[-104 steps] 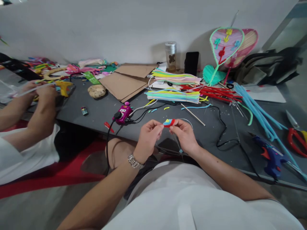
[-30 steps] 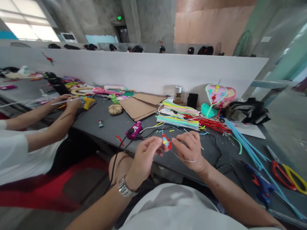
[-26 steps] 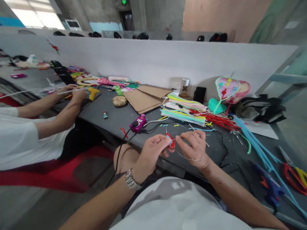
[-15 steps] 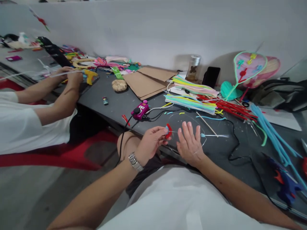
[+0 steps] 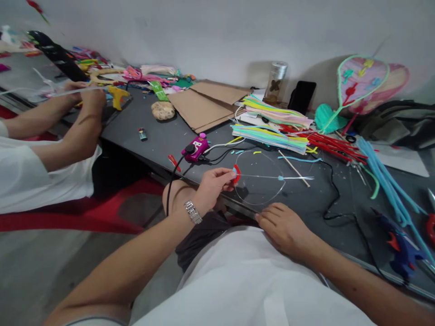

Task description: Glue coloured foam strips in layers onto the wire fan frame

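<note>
My left hand [image 5: 215, 183] pinches a clear wire hoop [image 5: 261, 203] at its near-left end, where a bit of red fuzzy pipe cleaner [image 5: 237, 174] and a light blue piece sit. A straight wire crosses the hoop and passes a light blue wrap [image 5: 280, 178] on the far side, ending in a thin double stem [image 5: 299, 178]. The hoop is just over the dark tabletop; whether it touches I cannot tell. My right hand [image 5: 283, 226] rests at the table's front edge below the hoop, fingers loosely bent and holding nothing visible.
Bundled pastel pipe cleaners [image 5: 270, 138], red ones [image 5: 333, 147] and light blue ones [image 5: 387, 181] lie behind and right. A wooden stick [image 5: 294, 168], blue glue gun [image 5: 399, 249], magenta power socket [image 5: 195, 148] and cardboard [image 5: 205, 108] share the table. Another person's hands [image 5: 84, 93] work at left.
My right hand has drawn back from over the hoop to the table edge, uncovering the hoop. My left hand keeps its pinch. The camera view has shifted slightly.
</note>
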Tool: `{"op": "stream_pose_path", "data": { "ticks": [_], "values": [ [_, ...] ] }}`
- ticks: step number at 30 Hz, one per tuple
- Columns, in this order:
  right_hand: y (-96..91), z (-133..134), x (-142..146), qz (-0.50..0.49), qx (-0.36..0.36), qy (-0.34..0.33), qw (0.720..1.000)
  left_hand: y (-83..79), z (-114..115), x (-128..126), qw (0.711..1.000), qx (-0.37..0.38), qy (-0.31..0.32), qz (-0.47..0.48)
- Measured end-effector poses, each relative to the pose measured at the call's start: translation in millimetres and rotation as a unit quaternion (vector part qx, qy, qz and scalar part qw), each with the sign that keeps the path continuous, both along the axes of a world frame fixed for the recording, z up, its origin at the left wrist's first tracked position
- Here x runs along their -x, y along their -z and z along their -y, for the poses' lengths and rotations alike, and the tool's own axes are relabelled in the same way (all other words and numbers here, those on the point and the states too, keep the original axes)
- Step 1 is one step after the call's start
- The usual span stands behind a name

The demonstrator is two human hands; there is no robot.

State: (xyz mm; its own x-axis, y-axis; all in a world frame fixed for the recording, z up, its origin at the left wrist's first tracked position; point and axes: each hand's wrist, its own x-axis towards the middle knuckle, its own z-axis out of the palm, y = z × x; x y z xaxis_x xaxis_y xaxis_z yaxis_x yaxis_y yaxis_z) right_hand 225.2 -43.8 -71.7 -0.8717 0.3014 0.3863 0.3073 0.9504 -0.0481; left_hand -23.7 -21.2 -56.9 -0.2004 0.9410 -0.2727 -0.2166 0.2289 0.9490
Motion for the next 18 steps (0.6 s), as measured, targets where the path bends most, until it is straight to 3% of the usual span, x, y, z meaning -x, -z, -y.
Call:
{"op": "stream_pose_path", "data": {
  "ticks": [3,6,8,10,13,16,18],
  "values": [
    [-7.6,1.0,-30.3,-0.045,0.035,0.057,0.997,10.2,-6.1,1.1,0.974,-0.057,0.031,-0.218],
    [-12.2,-4.4,-74.9,-0.096,0.004,0.163,0.982,16.4,-8.8,3.6,0.891,-0.089,0.092,-0.435],
    [-13.4,-7.5,-110.3,-0.114,-0.039,0.261,0.958,19.8,-9.8,6.2,0.843,-0.100,0.116,-0.515],
    [-14.0,-7.6,-145.0,-0.113,-0.067,0.375,0.918,23.8,-11.6,8.7,0.828,-0.106,0.119,-0.537],
    [-15.6,-2.4,-184.1,-0.127,-0.074,0.511,0.847,30.4,-15.7,10.3,0.836,-0.108,0.102,-0.529],
    [-17.8,2.9,-200.6,-0.121,0.000,0.591,0.798,35.0,-18.3,9.0,0.835,-0.112,0.089,-0.531],
    [-18.6,2.8,-200.8,-0.116,0.028,0.607,0.786,35.9,-17.8,7.7,0.831,-0.115,0.085,-0.538]
  ]
}}
